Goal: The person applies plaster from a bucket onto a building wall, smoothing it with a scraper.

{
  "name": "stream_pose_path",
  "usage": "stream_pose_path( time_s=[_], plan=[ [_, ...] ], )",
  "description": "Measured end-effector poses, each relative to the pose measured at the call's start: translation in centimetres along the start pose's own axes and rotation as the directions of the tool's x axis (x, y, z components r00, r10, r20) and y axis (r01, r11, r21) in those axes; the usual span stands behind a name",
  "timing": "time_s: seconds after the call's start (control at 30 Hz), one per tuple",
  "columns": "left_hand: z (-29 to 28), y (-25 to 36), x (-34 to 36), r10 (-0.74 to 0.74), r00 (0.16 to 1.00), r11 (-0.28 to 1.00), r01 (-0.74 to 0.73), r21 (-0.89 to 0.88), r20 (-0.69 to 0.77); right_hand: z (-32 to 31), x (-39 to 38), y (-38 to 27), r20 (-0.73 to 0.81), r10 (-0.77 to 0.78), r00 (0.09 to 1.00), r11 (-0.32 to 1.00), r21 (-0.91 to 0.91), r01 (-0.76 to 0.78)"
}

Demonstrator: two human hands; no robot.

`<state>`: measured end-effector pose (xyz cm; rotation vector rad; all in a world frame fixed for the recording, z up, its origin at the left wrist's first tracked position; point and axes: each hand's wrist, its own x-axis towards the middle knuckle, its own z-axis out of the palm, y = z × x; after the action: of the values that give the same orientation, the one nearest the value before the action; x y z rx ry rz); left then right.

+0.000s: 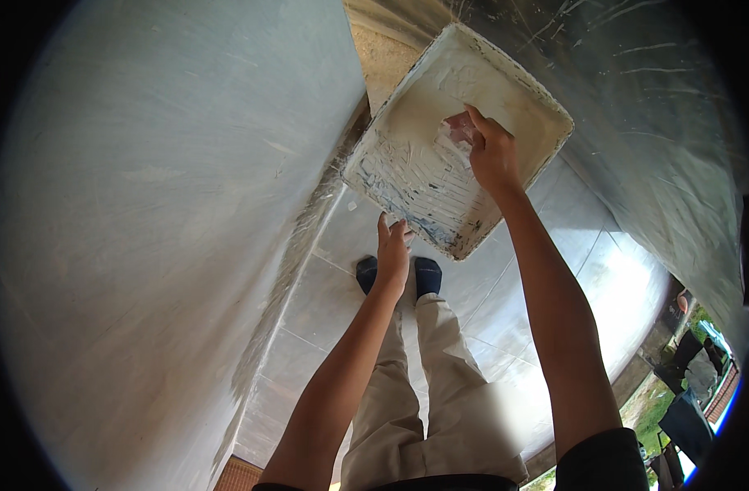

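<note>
Grey tiled flooring [497, 282] is seen below the fingers. By the left hand [393, 252], whose grip cannot be told, a rectangular, white-paint-caked tray [509, 74] is met at its near rim; beyond those fingertips, over the tray, a flat, reddish piece [460, 128] is pinched by the right hand [494, 154].
</note>
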<state>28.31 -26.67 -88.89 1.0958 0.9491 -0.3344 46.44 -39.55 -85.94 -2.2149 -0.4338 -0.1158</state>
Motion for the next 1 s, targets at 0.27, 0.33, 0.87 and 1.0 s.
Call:
stream_pose_path(
  time_s=[0.27,0.33,0.87,1.0],
  plan=[
    [0.8,0.0,0.2,-0.035,0.999,0.999,0.034,-0.034,-0.023,0.7,-0.1,0.6,0.053,0.022,0.998,0.993,-0.117,-0.016],
    [1.1,0.2,0.1,-0.052,0.998,0.995,0.050,-0.081,-0.024,1.2,0.0,1.0,0.046,0.014,0.999,0.993,-0.116,-0.008],
    [0.3,1.1,0.7,-0.033,0.999,0.992,0.028,-0.125,-0.043,2.4,-1.7,0.1,0.085,0.035,0.996,0.999,-0.023,-0.033],
    [0.0,2.0,0.6,-0.019,0.997,0.989,0.007,-0.150,-0.079,2.9,2.0,-1.7,0.121,0.000,0.993,1.000,-0.008,0.001]
  ],
)
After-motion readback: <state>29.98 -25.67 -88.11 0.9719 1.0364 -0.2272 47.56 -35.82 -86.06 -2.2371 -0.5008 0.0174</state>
